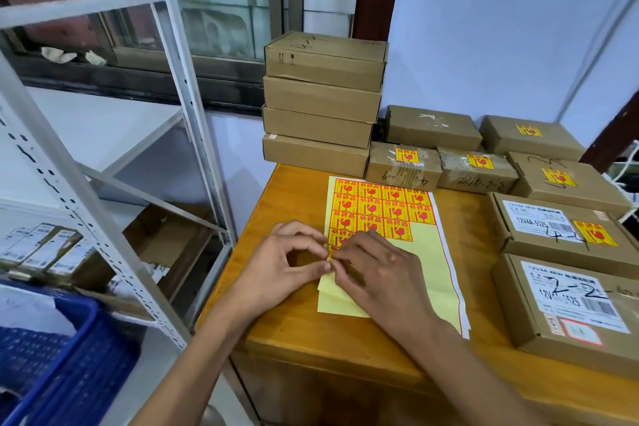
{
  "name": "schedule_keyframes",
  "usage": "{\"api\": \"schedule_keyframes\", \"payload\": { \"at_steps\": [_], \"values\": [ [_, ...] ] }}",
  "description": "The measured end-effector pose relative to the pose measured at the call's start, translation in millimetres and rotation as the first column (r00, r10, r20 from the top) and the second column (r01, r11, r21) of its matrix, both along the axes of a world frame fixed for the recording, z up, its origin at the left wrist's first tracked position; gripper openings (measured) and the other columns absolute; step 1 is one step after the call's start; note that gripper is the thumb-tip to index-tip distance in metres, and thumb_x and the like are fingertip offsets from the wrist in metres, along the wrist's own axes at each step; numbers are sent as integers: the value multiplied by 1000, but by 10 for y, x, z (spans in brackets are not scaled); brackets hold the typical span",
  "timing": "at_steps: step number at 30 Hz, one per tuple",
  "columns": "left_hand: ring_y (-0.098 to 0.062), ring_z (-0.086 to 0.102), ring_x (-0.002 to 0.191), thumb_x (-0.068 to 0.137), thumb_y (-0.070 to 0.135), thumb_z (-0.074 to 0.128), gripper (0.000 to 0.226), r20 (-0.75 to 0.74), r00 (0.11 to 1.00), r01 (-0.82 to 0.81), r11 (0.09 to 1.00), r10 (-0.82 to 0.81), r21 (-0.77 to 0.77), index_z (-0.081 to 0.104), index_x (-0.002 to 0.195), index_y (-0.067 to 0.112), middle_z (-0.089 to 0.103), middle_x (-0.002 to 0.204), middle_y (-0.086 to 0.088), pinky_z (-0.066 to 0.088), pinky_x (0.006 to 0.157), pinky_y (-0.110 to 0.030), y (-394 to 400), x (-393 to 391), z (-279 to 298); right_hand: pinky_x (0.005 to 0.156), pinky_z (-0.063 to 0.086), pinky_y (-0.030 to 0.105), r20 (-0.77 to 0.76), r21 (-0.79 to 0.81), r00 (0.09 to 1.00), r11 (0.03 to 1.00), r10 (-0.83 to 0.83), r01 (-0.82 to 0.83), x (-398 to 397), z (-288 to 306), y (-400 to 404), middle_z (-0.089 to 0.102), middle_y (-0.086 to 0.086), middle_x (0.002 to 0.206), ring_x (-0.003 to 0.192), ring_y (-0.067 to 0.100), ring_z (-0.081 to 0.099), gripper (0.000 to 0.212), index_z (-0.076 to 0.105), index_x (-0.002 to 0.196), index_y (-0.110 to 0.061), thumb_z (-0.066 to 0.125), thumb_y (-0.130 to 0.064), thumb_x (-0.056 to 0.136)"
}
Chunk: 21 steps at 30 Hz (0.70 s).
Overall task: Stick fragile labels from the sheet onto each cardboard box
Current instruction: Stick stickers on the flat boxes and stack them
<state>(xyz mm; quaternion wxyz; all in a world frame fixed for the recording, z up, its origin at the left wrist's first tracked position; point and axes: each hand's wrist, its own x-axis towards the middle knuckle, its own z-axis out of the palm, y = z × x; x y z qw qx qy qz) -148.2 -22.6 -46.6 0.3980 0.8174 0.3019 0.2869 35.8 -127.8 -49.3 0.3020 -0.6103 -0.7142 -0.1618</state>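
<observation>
A yellow label sheet (425, 263) lies on the wooden table (287, 322), with rows of red-and-yellow fragile labels (382, 206) in its upper part and bare backing below. My left hand (280, 266) pinches the sheet's folded left edge. My right hand (377, 270) meets it there, fingertips pinching at a label on that edge. Several boxes on the right carry a fragile label, such as the near one marked 4-4 (560, 235). The nearest box, marked 2-2 (567, 308), shows none.
A stack of plain cardboard boxes (321, 104) stands at the table's back left. A white metal shelf rack (114, 183) and a blue plastic crate (65, 356) stand left of the table. A wall and window are behind.
</observation>
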Motion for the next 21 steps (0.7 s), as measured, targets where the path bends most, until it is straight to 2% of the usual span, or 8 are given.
{"api": "schedule_keyframes", "payload": {
  "at_steps": [3, 7, 9, 13, 16, 19, 21],
  "values": [
    [-11, 64, 102, 83, 32, 79, 14, 48, 999, 31, 994, -26, -103, 79, 96, 26, 71, 99, 9, 49, 89, -27, -48, -9, 53, 60, 56, 27, -89, -24, 996, 1000, -9, 7, -11, -8, 11, 69, -10, 99, 91, 7, 65, 18, 77, 101, -25, 68, -40, 96],
    [-13, 68, 92, 84, 27, 78, 11, 80, 996, 57, 988, -45, -143, 80, 93, 20, 75, 91, 6, 53, 82, -25, -75, -37, 86, 59, 49, 18, -178, -94, 984, 996, -18, 2, -39, 52, 15, 65, -15, 99, 84, 1, 61, 21, 73, 99, -30, 64, -48, 94],
    [-13, 68, 89, 85, 23, 79, 9, 102, 994, 46, 988, -31, -150, 80, 92, 17, 75, 90, 3, 53, 80, -25, -80, -42, 100, 56, 48, 19, -154, -119, 988, 993, -34, 16, -63, 116, 29, 65, -18, 97, 77, 2, 62, 20, 71, 96, -33, 62, -50, 94],
    [-18, 69, 89, 86, 23, 78, 7, 96, 995, 44, 986, -28, -161, 80, 93, 22, 76, 90, 1, 55, 82, -33, -83, -62, 111, 54, 54, 29, -52, -172, 997, 984, -53, 43, -109, 247, 80, 67, -17, 90, 70, 7, 64, 26, 71, 89, -33, 57, -54, 92],
    [-18, 69, 89, 87, 21, 78, 7, 101, 994, 54, 981, -35, -186, 81, 93, 22, 76, 90, 1, 56, 82, -31, -83, -82, 117, 60, 57, 31, -63, -244, 995, 968, -74, 57, -146, 359, 70, 69, -18, 92, 75, 7, 64, 29, 73, 90, -34, 56, -57, 92],
    [-15, 70, 87, 86, 12, 79, 8, 72, 996, 56, 983, -43, -176, 80, 91, 19, 76, 89, 0, 56, 81, -28, -81, -77, 119, 72, 58, 31, -67, -352, 991, 932, -115, 85, -194, 473, 63, 70, -18, 97, 84, 7, 64, 23, 72, 94, -35, 61, -55, 94],
    [-13, 70, 86, 86, 11, 78, 9, 56, 997, 56, 983, -47, -176, 80, 90, 18, 76, 89, 2, 56, 80, -26, -84, -69, 122, 73, 57, 31, -42, -397, 988, 910, -147, 118, -219, 551, 87, 71, -17, 96, 86, 7, 64, 20, 71, 93, -35, 61, -53, 93]
  ]
}}
